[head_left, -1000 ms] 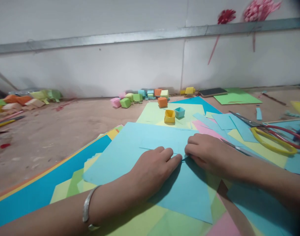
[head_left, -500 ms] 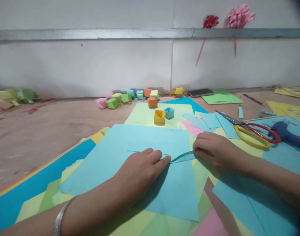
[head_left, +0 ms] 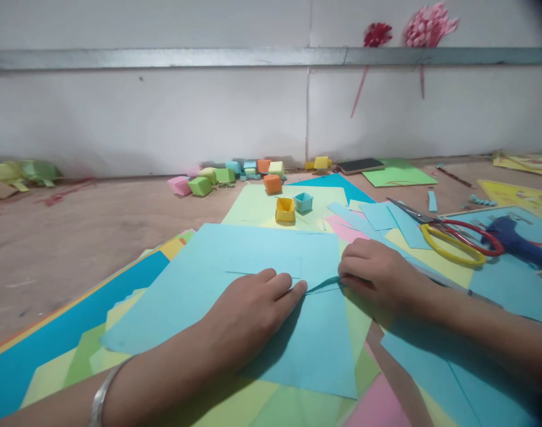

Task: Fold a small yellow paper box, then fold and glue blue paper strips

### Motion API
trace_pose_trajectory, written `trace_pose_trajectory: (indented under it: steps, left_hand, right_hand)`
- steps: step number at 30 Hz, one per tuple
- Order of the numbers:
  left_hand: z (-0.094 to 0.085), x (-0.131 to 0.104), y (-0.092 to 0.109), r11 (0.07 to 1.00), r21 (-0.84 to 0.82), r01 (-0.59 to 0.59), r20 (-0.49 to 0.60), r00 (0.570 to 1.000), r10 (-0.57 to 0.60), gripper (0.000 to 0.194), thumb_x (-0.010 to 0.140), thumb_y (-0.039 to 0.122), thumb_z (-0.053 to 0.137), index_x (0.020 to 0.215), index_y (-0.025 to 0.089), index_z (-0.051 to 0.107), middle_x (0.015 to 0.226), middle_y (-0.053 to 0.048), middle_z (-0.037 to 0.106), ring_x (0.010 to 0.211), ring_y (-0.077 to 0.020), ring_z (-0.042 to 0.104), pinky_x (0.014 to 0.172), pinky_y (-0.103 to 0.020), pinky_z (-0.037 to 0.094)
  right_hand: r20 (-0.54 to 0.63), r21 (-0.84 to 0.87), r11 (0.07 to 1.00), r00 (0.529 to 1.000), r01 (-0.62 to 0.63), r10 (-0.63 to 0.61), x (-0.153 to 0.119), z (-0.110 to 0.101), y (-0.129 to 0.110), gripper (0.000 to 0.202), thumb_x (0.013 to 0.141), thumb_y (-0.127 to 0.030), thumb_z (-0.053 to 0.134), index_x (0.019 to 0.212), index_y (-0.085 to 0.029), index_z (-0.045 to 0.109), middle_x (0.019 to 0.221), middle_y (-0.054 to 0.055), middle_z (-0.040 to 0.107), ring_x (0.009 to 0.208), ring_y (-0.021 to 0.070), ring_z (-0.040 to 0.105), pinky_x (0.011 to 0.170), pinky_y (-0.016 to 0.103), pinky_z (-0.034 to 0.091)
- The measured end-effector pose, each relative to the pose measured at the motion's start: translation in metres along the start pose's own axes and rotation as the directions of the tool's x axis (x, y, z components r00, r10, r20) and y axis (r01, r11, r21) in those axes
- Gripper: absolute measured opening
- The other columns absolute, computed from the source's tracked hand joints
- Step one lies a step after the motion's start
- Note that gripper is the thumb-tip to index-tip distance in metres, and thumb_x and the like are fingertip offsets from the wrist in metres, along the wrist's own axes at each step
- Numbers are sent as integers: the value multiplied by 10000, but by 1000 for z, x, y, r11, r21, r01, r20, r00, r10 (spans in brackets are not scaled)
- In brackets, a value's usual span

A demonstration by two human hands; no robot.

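A large light blue sheet (head_left: pixel 182 284) lies over a pile of coloured paper. On it, my left hand (head_left: pixel 257 308) presses down with its fingers close together, the fingertips at the left end of a narrow blue paper strip (head_left: pixel 322 285). The strip rises a little and curves towards my right hand (head_left: pixel 371 273), which pinches its other end near the sheet's right edge. A thin rectangular blue piece (head_left: pixel 264 265) lies flat on the sheet just behind my left hand.
Red-and-yellow-handled scissors (head_left: pixel 453 240) and a dark blue tool (head_left: pixel 520 243) lie at the right. Behind the sheet stand small yellow (head_left: pixel 285 210) and blue (head_left: pixel 303 203) paper boxes, several paper cubes (head_left: pixel 200 186), a dark phone (head_left: pixel 360 166) and green paper (head_left: pixel 399 173).
My right hand has moved slightly left, closer to my left hand, and the strip's visible span between them is shorter. My left hand stays in place on the sheet.
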State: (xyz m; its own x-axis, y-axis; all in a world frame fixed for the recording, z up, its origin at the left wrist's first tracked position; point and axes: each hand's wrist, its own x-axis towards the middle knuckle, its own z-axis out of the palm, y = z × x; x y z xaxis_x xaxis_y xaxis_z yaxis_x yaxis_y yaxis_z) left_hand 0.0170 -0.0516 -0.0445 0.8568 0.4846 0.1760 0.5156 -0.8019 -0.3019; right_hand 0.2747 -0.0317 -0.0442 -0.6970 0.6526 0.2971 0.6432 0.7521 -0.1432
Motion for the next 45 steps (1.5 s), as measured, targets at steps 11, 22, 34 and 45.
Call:
trace_pose_trajectory:
  steps: [11, 22, 34, 45]
  left_hand:
    - [3, 0, -1, 999, -50, 3, -16, 1000, -4, 307, 950, 103, 338, 1158, 134, 562, 743, -39, 566, 600, -172, 494, 453, -259, 362]
    - [5, -2, 1, 999, -35, -25, 7, 1000, 25, 344, 964, 127, 286, 1231, 114, 503, 754, -51, 569, 615, -195, 492, 447, -285, 400]
    - [4, -2, 0, 1000, 1, -27, -11, 1000, 27, 321, 954, 114, 320, 1210, 116, 513, 758, -42, 578, 603, -178, 492, 447, -275, 370]
    - [20, -7, 3, 1000, 19, 21, -99, 995, -19, 322, 968, 149, 299, 1212, 149, 510, 743, -34, 541, 628, -171, 467, 480, -267, 343]
  right_hand:
    - [-39, 15, 991, 990, 132, -132, -3, -2, 8, 308, 945, -128, 415, 772, -145, 669, 710, 54, 547, 680, 160, 455, 584, 272, 335]
    - [-44, -168, 939, 950, 300, -311, -4, 0, 11, 316, 1002, -180, 369, 1070, -205, 677, 712, 32, 537, 674, 158, 429, 621, 292, 351]
    - [15, -156, 971, 983, 183, -182, -12, -5, 20, 267, 954, -138, 399, 940, -140, 665, 791, 81, 591, 729, 187, 489, 627, 297, 369]
    - [-39, -253, 942, 971, 219, -236, -22, -4, 21, 357, 943, -62, 352, 708, -158, 603, 732, 69, 570, 713, 177, 436, 619, 304, 306]
